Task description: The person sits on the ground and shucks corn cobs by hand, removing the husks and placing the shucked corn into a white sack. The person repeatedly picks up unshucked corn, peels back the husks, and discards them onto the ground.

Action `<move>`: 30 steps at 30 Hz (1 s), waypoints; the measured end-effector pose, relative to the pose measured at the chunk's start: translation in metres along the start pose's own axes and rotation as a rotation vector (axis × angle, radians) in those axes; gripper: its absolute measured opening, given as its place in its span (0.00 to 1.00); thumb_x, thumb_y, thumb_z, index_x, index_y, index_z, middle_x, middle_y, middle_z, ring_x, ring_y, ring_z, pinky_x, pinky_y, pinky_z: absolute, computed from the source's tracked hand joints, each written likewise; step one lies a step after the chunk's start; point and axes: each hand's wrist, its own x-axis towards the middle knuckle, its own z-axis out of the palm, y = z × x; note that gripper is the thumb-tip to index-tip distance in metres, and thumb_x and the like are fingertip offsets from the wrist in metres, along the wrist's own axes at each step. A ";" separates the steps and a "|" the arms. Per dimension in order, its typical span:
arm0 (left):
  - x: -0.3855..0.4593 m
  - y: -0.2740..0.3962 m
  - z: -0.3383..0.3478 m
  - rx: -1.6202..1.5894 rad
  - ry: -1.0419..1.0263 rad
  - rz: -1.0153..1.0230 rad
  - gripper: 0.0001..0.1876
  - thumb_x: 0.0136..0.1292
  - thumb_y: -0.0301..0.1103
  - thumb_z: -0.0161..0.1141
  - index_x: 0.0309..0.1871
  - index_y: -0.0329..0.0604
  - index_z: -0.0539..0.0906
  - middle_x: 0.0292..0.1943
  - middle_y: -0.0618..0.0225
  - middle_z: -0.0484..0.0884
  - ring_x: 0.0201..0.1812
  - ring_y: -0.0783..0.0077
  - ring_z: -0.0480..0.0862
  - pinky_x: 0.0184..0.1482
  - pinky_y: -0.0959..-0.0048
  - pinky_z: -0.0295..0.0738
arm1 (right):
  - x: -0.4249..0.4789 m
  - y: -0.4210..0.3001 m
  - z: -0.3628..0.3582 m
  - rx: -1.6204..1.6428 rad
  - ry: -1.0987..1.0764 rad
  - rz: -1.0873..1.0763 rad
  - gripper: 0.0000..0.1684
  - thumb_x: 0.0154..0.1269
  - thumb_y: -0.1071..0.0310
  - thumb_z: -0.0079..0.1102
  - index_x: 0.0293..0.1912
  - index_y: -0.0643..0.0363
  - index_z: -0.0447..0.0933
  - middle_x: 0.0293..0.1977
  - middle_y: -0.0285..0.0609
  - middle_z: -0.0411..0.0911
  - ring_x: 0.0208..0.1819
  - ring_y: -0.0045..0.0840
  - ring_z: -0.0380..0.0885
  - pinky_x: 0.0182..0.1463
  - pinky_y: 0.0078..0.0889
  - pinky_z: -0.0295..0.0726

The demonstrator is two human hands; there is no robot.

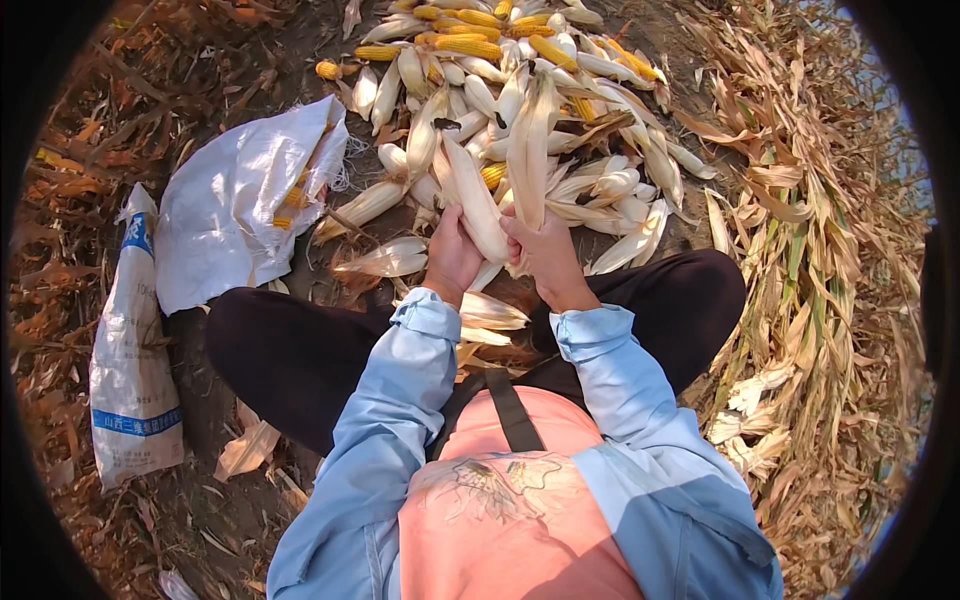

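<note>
An ear of corn in its pale husk [474, 199] lies between my two hands, its silky end pointing up and away from me. Around its lower left side my left hand [455, 255] is closed. At its lower right, my right hand [546, 251] grips a long flap of dry husk [531, 142] that stands apart from the ear. Whether that flap is still joined to the ear is hidden by the fingers. Beyond the hands spreads a heap of corn ears, many in husks [480, 94], others bare and yellow [469, 46].
A white woven sack [232, 195] with yellow ears at its mouth lies at the left, beside a narrower printed sack [137, 375]. Dry corn stalks and leaves [810, 262] are piled along the right. Loose husks [487, 311] lie between my crossed legs.
</note>
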 end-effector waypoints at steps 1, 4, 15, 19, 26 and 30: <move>-0.001 0.001 -0.002 0.005 -0.057 -0.017 0.20 0.70 0.41 0.52 0.59 0.40 0.69 0.52 0.62 0.77 0.49 0.61 0.79 0.52 0.58 0.75 | 0.003 0.002 0.001 -0.046 0.014 0.000 0.11 0.62 0.68 0.62 0.41 0.63 0.75 0.22 0.33 0.71 0.20 0.14 0.67 0.24 0.17 0.68; -0.006 -0.002 0.021 0.181 0.129 0.054 0.20 0.65 0.33 0.59 0.58 0.37 0.69 0.51 0.60 0.77 0.48 0.64 0.80 0.50 0.62 0.78 | 0.016 0.013 -0.004 -0.166 0.052 -0.001 0.10 0.61 0.69 0.62 0.40 0.64 0.76 0.23 0.33 0.72 0.20 0.13 0.68 0.24 0.17 0.68; -0.006 -0.013 0.014 0.217 0.132 0.054 0.28 0.64 0.40 0.62 0.62 0.36 0.64 0.53 0.58 0.75 0.52 0.65 0.78 0.53 0.68 0.76 | 0.017 0.026 0.002 -0.304 0.050 -0.074 0.15 0.52 0.74 0.66 0.40 0.66 0.75 0.31 0.38 0.77 0.29 0.19 0.75 0.33 0.24 0.75; -0.006 -0.016 0.015 0.208 0.115 -0.031 0.27 0.71 0.51 0.48 0.63 0.38 0.65 0.55 0.61 0.75 0.55 0.66 0.76 0.60 0.67 0.71 | 0.024 0.029 -0.006 -0.492 0.048 -0.018 0.16 0.52 0.75 0.66 0.43 0.67 0.76 0.33 0.39 0.78 0.33 0.22 0.77 0.39 0.26 0.76; -0.006 -0.020 0.010 0.097 0.111 -0.050 0.24 0.73 0.49 0.44 0.62 0.38 0.67 0.58 0.59 0.73 0.58 0.63 0.74 0.63 0.62 0.67 | 0.021 0.024 -0.014 -0.229 0.069 0.022 0.14 0.56 0.75 0.61 0.44 0.67 0.76 0.31 0.38 0.78 0.30 0.19 0.75 0.36 0.24 0.73; -0.007 -0.013 -0.001 -0.009 0.034 -0.108 0.24 0.70 0.45 0.52 0.61 0.38 0.68 0.56 0.59 0.75 0.57 0.61 0.76 0.63 0.60 0.68 | 0.024 0.020 -0.030 -0.121 0.065 0.101 0.15 0.58 0.75 0.59 0.46 0.68 0.75 0.32 0.40 0.78 0.30 0.22 0.74 0.36 0.26 0.73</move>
